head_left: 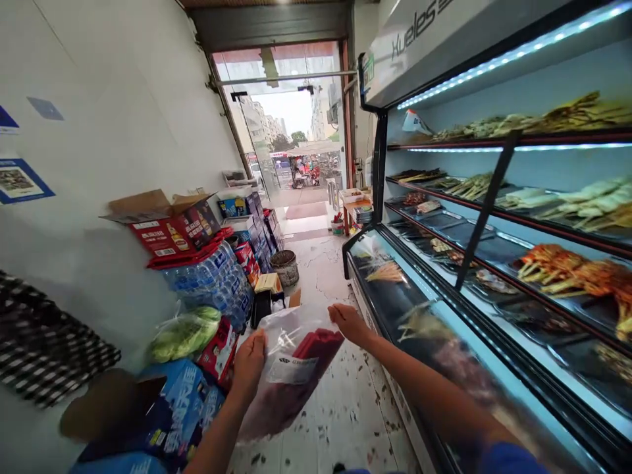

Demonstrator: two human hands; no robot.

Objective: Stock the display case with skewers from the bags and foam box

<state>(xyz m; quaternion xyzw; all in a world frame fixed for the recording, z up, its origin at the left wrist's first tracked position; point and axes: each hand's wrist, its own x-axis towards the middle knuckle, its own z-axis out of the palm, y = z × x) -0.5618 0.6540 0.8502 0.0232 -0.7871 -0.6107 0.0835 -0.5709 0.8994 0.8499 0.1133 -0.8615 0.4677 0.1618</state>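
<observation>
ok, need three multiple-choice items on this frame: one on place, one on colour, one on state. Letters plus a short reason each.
1. Where is the display case?
A. on the person's right
B. on the person's left
C. behind the cartons

2. What colour is the stuff in the clear bag?
A. green
B. red
C. yellow

3. How is the bag held?
A. lying on the floor
B. in one hand only
C. between both hands

Answers:
1 A: its lit shelves fill the right side of the view.
2 B: red pieces show through the plastic.
3 C: the left hand and right hand each grip its top edge.
</observation>
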